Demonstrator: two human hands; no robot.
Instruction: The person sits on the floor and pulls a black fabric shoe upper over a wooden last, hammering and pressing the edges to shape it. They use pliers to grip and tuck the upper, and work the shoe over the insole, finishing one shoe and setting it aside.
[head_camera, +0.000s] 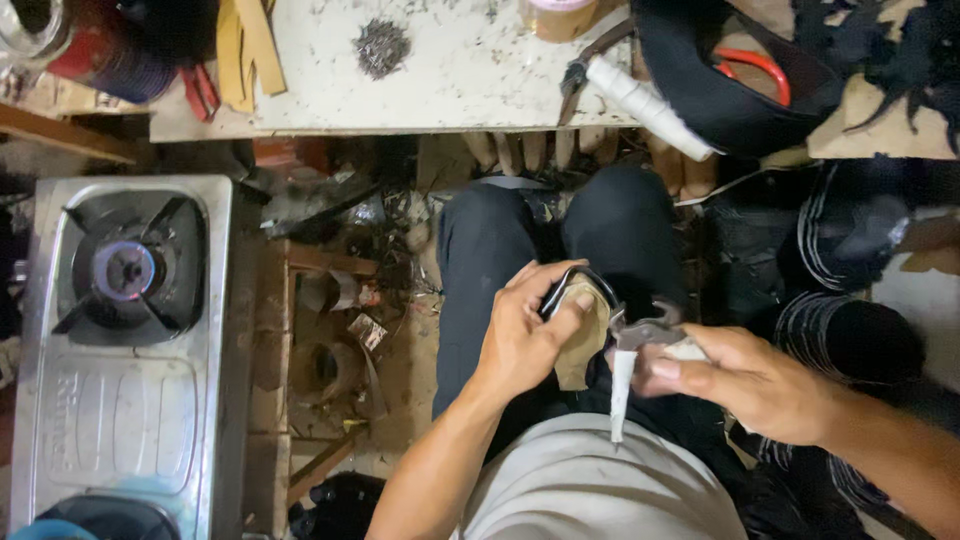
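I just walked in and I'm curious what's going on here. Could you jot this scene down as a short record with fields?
Left hand: left hand grips a tan shoe piece with a black edge over the lap
Right hand: right hand holds pliers with white-wrapped handles, jaws at the piece's edge
Bench: white workbench ahead, bearing a pile of small nails and a second pair of pliers
Left side: steel gas stove on the floor
Floor: scraps and clutter between stove and knees
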